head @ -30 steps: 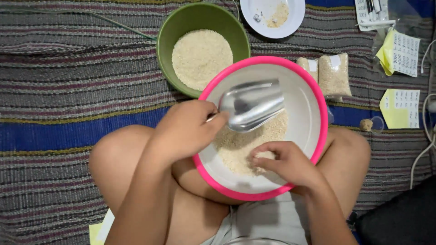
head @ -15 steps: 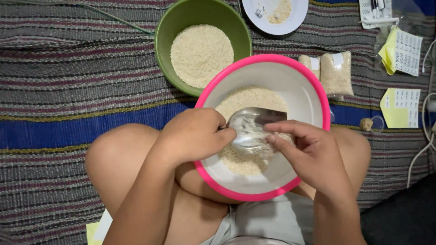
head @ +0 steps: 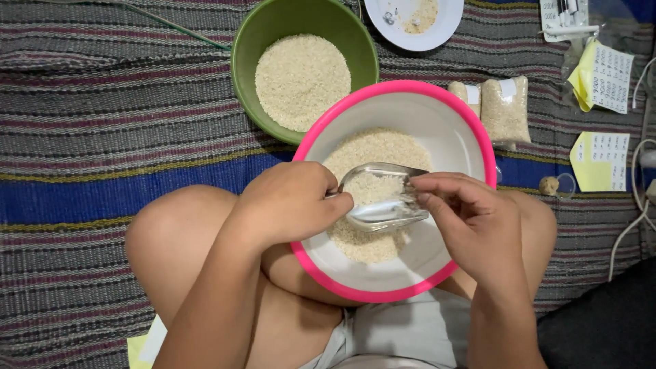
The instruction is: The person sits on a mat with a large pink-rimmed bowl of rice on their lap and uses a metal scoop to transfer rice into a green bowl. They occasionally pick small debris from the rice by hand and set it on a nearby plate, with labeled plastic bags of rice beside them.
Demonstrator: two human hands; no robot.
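Observation:
A white bowl with a pink rim rests on my crossed legs and holds a heap of white rice. My left hand grips the handle of a clear plastic scoop that lies over the rice, filled with grains. My right hand is at the scoop's open mouth, fingertips pinched together against its edge. A green bowl full of rice stands just beyond the pink-rimmed bowl, touching it.
A white plate with a little rice lies at the top. Two small clear packets of rice sit right of the bowl. Yellow and white paper notes and a white cable lie at the right on the striped mat.
The scoop has dipped from tilted above the bowl down into the rice and now carries grains. My right hand rose from the rice to the scoop's mouth.

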